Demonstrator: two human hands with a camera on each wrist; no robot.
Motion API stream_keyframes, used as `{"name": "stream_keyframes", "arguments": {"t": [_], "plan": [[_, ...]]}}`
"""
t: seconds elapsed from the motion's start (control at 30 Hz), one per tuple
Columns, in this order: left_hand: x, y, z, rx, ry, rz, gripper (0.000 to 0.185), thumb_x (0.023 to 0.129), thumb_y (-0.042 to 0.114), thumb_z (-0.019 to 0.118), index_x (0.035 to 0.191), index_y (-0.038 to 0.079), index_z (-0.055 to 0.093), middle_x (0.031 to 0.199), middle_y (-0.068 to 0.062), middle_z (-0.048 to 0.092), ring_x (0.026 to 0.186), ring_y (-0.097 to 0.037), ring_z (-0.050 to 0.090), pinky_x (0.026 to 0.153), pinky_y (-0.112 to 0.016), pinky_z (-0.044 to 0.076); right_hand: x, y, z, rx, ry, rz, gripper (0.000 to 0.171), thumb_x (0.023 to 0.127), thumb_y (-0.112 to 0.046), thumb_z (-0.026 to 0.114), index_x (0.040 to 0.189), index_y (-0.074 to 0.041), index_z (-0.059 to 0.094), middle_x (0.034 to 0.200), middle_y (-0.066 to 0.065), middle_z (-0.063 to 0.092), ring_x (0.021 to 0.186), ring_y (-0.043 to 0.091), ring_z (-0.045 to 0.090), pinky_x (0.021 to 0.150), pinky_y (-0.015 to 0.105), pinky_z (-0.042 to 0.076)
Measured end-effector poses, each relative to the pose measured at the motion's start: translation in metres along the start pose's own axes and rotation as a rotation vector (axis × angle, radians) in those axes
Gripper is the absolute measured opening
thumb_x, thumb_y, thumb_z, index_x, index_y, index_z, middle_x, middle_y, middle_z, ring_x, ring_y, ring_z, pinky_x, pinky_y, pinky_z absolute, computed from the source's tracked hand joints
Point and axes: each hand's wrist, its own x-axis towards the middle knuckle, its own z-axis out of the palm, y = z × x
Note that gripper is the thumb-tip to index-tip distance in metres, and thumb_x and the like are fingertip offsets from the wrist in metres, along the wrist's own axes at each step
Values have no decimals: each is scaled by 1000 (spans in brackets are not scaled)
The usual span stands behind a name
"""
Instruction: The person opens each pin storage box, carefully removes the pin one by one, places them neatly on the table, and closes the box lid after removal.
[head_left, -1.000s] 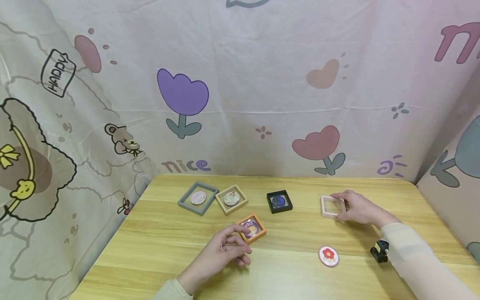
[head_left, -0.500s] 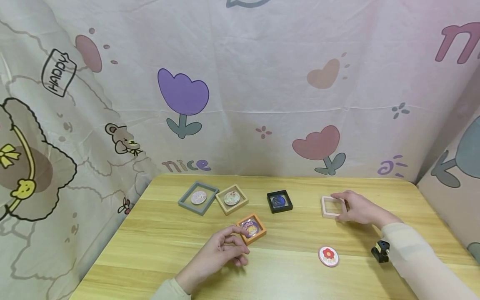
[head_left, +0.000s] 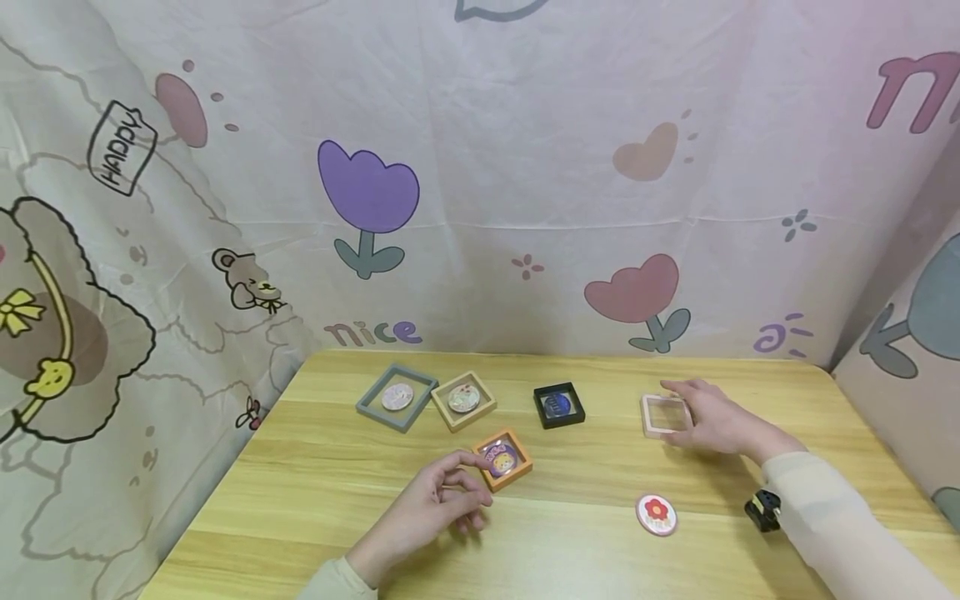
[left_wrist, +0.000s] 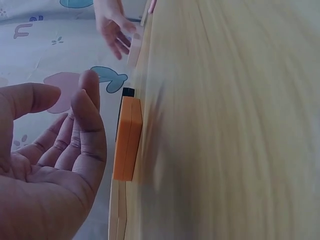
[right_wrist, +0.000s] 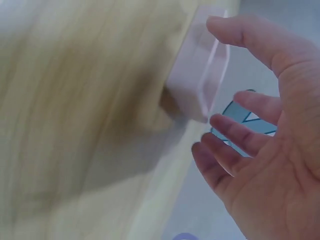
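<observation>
My right hand hovers at the right edge of a pale pink square frame lying on the table. In the right wrist view, thumb and fingers are spread apart near the pink frame, with a gap between fingers and frame. My left hand is held above the table, loosely bent and holding nothing, just in front of an orange frame with a round purple-and-yellow badge in it. The left wrist view shows the orange frame beside these relaxed fingers. A round badge with a red flower lies between the hands.
Along the back of the table lie a grey frame, a beige frame and a black frame, each with a round badge. A small black-and-yellow object sits by the right sleeve. A printed cloth hangs behind.
My right hand has loosened and shifted slightly off the pink frame, which stays in place. The left hand has drifted slightly left and back from the orange frame.
</observation>
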Motion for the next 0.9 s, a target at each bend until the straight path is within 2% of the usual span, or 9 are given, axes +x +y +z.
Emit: {"name": "stream_keyframes", "arguments": {"t": [0.17,0.37,0.63,0.9], "plan": [[-1,-2,-2,39,24,-9,48,104,13,68,147,-1,52,114,-32,69,82,-16,75,70,-25,65,3,-17,-1,-10,54,-51,98,76,-29,96,152,9,48,143,40,54,128,60,54,108,79,47],[-2,-3,-6,68,43,-20,49,103,13,69,147,0,51,114,-29,69,82,-17,75,70,-27,65,8,-47,-1,-25,65,-122,90,79,-26,93,152,4,52,145,32,58,132,57,55,111,77,47],[-3,-4,-10,140,79,8,47,102,11,70,145,-1,53,114,-27,70,81,-22,76,67,-30,66,9,-86,9,-26,23,-144,87,82,-22,91,155,1,50,151,28,57,135,50,57,115,71,48],[-2,-6,-11,193,89,20,48,102,11,71,145,-1,54,116,-22,70,81,-24,76,65,-30,66,9,-115,22,-36,-19,-230,83,82,-20,91,154,-1,53,145,22,62,130,45,62,111,64,55]]}}
